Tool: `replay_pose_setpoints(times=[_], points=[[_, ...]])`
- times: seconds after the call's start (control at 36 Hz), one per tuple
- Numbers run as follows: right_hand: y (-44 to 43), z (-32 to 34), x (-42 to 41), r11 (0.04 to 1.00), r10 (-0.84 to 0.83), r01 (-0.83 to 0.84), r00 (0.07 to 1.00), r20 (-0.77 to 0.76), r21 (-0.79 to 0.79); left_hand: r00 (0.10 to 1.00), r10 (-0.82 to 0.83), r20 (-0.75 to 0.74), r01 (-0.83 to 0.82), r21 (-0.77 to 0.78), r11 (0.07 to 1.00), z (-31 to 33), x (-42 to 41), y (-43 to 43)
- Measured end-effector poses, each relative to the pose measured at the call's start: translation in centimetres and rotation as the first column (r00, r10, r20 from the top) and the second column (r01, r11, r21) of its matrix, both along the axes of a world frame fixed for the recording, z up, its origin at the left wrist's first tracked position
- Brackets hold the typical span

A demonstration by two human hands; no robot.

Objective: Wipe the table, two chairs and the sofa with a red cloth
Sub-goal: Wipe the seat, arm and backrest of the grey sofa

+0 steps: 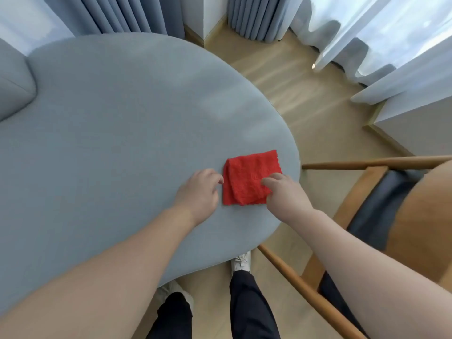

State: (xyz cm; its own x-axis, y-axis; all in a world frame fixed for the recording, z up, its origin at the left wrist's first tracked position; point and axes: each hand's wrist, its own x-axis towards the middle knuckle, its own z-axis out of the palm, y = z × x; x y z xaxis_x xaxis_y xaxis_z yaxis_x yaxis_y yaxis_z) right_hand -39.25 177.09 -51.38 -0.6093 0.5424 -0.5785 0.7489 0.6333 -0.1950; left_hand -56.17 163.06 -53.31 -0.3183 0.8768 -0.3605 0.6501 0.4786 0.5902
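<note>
A folded red cloth [249,177] lies flat on the grey-blue sofa seat [122,133], near its right edge. My right hand [286,194] rests on the cloth's lower right corner, thumb and fingers pinching that corner. My left hand [198,189] lies on the seat just left of the cloth, fingers loosely curled, fingertips at the cloth's left edge and holding nothing. A wooden chair [381,204] with a dark seat pad stands to the right of the sofa.
A grey cushion [14,81] sits at the sofa's far left. Blue-grey curtains [254,18] and white sheers [381,40] hang at the back and right. Light wooden floor [305,99] runs between sofa and chair. My legs and white shoes stand below.
</note>
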Motion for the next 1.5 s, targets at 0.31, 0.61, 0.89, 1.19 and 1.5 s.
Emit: replay_pose_setpoints(times=[0.31, 0.61, 0.89, 1.19, 1.5], points=[[-4.2, -8.6, -3.7, 0.983, -0.096, 0.099, 0.995, -0.026, 0.156, 0.945, -0.041, -0.323, 0.073, 0.090, 0.993, -7.7, -2.9, -0.5], [-0.8, -11.6, -2.5, 0.949, 0.065, 0.023, 0.961, -0.268, 0.313, 0.884, -0.083, -0.460, 0.166, 0.144, 0.976, -10.6, -2.2, -0.6], [6.9, -10.4, -5.4, 0.946, 0.024, 0.034, 0.984, -0.175, 0.323, 0.902, -0.053, -0.428, 0.155, 0.207, 0.966, -10.1, -2.4, -1.9], [3.6, -10.4, -4.7, 0.957, -0.129, 0.196, 0.947, -0.295, 0.212, 0.933, -0.007, -0.360, 0.097, 0.233, 0.968, -9.1, -0.7, -5.1], [-2.9, -10.4, 0.9, 0.982, -0.065, 0.132, 0.904, -0.422, 0.132, 0.945, -0.033, -0.326, 0.110, 0.221, 0.969, -7.8, 0.3, -7.9]])
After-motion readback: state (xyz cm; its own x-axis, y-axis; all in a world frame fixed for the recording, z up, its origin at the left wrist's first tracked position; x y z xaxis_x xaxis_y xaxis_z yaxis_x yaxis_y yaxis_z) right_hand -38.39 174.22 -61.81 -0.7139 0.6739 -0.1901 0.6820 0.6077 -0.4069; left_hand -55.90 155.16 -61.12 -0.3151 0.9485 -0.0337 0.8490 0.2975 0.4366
